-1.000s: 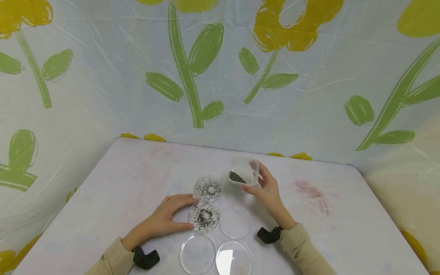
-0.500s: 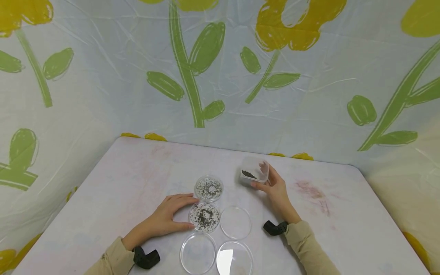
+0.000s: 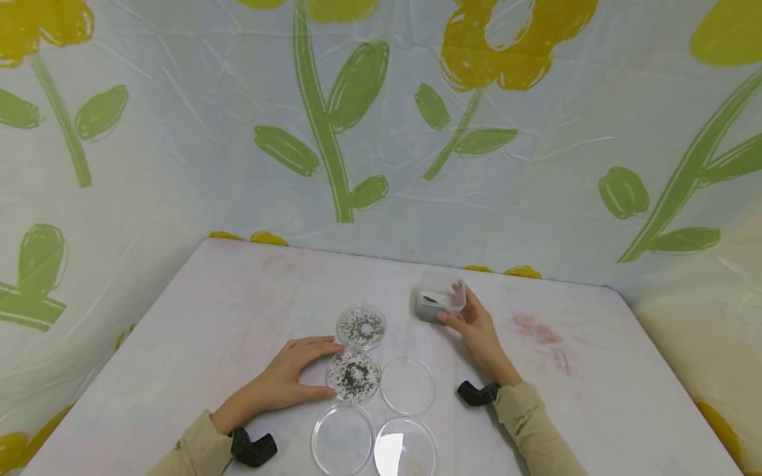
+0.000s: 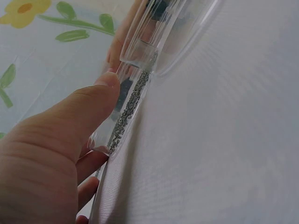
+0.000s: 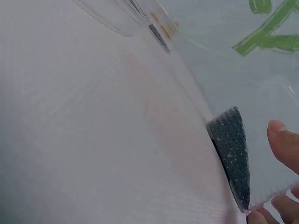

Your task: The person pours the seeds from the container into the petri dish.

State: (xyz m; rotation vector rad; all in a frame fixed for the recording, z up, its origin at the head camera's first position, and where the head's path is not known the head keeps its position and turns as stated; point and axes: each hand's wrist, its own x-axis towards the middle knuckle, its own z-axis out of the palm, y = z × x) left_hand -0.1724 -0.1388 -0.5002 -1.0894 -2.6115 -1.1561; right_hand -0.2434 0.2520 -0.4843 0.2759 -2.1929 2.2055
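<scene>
A clear petri dish [image 3: 378, 382] with dark grains scattered over its white bottom lies on the table. My left hand [image 3: 292, 377] holds its left side, thumb at the near edge and index finger at the far edge. In the left wrist view, the thumb [image 4: 105, 86] presses the wall of the dish. Farther right, my right hand [image 3: 479, 327] grips a translucent plastic box [image 3: 449, 303] from its right side. Dark grains [image 5: 233, 161] lie heaped low in the box in the right wrist view, with the thumb against the wall.
Just behind the held dish stands another petri dish [image 3: 383, 324] with similar grains. A clear round dish or lid [image 3: 407, 387] lies to its right, and two more, one left [image 3: 343, 439] and one right [image 3: 406, 449], lie nearer. A flower-printed cloth [image 3: 238, 99] backs the table.
My right hand has moved right and slightly back with the box, away from the dishes. The box has gone from tilted toward me to nearly level. The left hand has stayed put.
</scene>
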